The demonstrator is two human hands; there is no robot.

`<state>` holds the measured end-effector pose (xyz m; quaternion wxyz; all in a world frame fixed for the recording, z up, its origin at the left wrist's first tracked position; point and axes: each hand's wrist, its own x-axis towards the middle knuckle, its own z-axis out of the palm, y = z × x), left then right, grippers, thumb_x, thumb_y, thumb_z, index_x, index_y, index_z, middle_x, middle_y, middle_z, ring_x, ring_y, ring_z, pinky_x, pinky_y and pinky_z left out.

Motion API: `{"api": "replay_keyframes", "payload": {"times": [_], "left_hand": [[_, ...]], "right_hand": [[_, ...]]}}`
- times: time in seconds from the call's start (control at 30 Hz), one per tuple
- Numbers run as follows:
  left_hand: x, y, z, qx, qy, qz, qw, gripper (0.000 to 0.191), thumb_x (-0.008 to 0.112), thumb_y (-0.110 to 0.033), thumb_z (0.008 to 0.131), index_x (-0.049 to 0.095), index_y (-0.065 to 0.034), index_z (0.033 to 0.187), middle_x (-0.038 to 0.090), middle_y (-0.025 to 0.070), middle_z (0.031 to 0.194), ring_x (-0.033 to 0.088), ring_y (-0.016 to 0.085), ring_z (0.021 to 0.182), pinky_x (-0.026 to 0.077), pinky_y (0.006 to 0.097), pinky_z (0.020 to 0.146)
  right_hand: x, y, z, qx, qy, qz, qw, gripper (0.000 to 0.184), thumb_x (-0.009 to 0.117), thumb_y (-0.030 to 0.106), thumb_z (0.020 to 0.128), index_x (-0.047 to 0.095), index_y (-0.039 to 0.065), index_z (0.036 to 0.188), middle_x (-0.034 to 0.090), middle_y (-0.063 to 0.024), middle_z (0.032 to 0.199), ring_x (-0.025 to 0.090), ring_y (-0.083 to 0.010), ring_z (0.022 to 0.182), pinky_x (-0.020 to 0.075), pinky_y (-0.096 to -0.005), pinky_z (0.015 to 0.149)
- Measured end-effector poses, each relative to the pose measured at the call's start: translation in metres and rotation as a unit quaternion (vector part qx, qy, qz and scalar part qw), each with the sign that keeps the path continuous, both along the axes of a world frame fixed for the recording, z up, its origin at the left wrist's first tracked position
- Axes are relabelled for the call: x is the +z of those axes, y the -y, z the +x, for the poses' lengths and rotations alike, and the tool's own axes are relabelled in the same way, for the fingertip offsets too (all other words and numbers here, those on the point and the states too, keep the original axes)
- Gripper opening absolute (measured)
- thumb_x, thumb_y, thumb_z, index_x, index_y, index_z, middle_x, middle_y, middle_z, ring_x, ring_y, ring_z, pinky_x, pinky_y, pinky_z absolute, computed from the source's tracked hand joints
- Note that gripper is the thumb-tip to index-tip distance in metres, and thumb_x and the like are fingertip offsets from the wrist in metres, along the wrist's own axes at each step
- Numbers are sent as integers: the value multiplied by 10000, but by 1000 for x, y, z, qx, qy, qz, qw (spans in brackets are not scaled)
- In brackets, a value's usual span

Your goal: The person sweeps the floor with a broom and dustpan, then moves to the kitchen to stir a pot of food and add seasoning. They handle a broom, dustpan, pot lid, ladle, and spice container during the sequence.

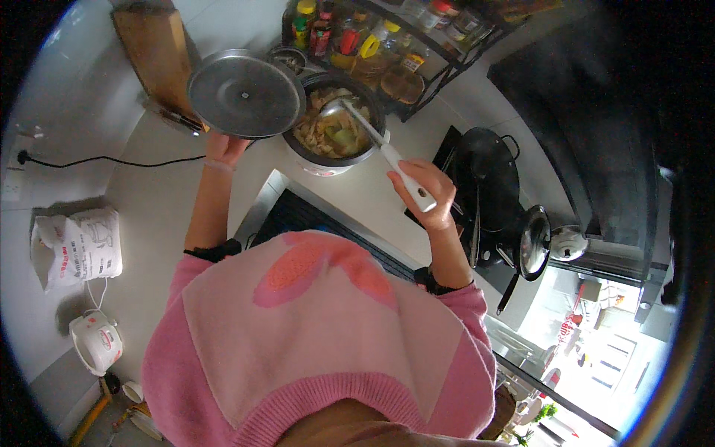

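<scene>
My left hand (pixel 224 148) grips the edge of a round grey metal lid (pixel 240 106), held up to the left of the cooker. My right hand (pixel 429 187) is closed around the white handle of a metal ladle (pixel 370 127). The ladle's bowl rests among the food (pixel 324 137), pale and yellowish pieces in what looks like broth. This food fills the dark inner pot of a white electric cooker (pixel 321 167) on the counter. The far side of the lid is turned away from me.
A rack (pixel 441 47) of bottles and jars stands behind the cooker. A wooden board (pixel 153 50) leans at the left wall, above a black power cord (pixel 111 160). On the right, a wok (pixel 486 173) and a lidded pan (pixel 533 246) sit by the stove.
</scene>
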<state>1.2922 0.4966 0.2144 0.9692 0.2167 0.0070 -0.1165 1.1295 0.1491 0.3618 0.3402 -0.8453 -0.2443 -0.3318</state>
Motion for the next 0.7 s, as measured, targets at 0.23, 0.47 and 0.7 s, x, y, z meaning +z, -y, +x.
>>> {"api": "replay_keyframes", "payload": {"times": [0.23, 0.47, 0.7], "left_hand": [[10, -2, -3, -12, 13, 4, 1000, 438, 590, -174, 914, 456, -76, 1319, 482, 91, 1355, 467, 267, 1233, 405, 465, 1045], [0, -8, -4, 7, -21, 8, 1000, 449, 581, -166, 918, 442, -82, 1337, 472, 92, 1366, 452, 270, 1250, 381, 463, 1066], [0, -7, -2, 2, -25, 13, 1000, 444, 571, -196, 927, 440, -86, 1337, 466, 95, 1371, 446, 274, 1256, 379, 469, 1067]], "right_hand": [[5, 1, -24, -40, -60, 51, 996, 290, 811, -28, 674, 642, -3, 909, 675, -138, 787, 667, -211, 666, 505, -262, 537], [-12, -7, -43, -62, -114, 64, 990, 296, 822, 18, 678, 640, 20, 911, 670, -121, 732, 670, -205, 620, 505, -269, 517], [-32, -18, -37, 2, -78, -151, 985, 261, 796, 88, 691, 620, 54, 881, 561, -78, 602, 578, -214, 497, 445, -291, 431]]}}
